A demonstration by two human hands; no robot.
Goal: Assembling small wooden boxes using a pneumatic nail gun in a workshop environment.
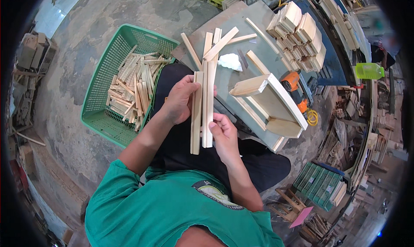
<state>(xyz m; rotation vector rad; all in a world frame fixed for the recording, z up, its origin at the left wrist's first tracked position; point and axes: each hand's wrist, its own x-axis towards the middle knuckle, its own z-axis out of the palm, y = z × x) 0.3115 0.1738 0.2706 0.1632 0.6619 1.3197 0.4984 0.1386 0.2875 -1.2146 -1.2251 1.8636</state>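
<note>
In my left hand (180,99) is a grooved wooden strip (196,122), gripped near its upper half and pointing away from me. A second pale wooden strip (208,117) stands alongside it, pinched at its lower part by my right hand (225,137). The two strips are held close together above my lap, almost parallel. Beyond their far ends, several loose strips (224,43) lie on the low grey table (263,14). To the right, a partly assembled wooden box (286,101) rests tilted on the table.
At my left stands a green plastic basket (100,124) with many short wooden strips (140,83) in it. Stacked wood pieces (297,35) and an orange nail gun (292,81) sit toward the right. A white crumpled piece (230,62) lies mid-table; a green crate (317,184) stands lower right.
</note>
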